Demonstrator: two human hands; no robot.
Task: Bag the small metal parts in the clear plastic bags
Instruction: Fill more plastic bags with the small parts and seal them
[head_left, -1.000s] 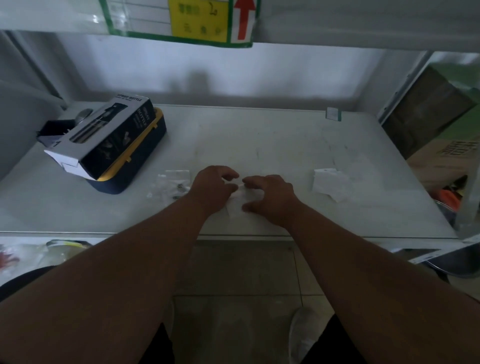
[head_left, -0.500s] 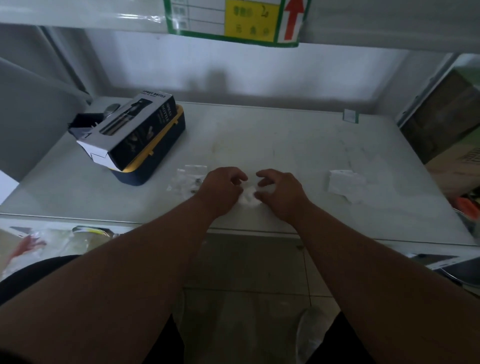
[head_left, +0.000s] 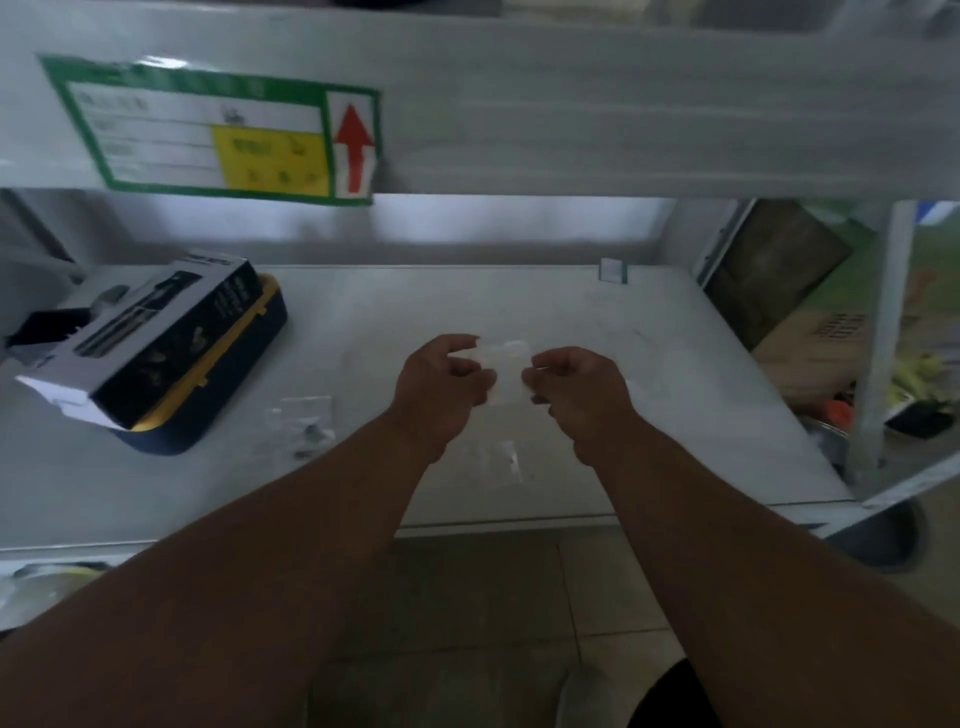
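A small clear plastic bag (head_left: 503, 370) hangs in the air above the white shelf (head_left: 675, 395). My left hand (head_left: 441, 387) pinches its left edge and my right hand (head_left: 576, 389) pinches its right edge. Below the hands another clear bag (head_left: 498, 460) lies flat on the shelf, with a small dark speck in it. To the left lie more clear bags (head_left: 304, 423) with small dark metal parts (head_left: 311, 434) inside or on them. Blur hides whether the held bag has anything inside.
A dark printed box (head_left: 156, 338) rests on a blue and yellow case (head_left: 244, 364) at the shelf's left. A green-edged label with a red arrow (head_left: 218, 135) hangs from the upper shelf. A shelf post (head_left: 878, 353) and cardboard boxes (head_left: 810, 332) stand on the right.
Both hands have risen off the shelf with the clear bag stretched between them. The camera has tilted up, showing the upper shelf and its label.
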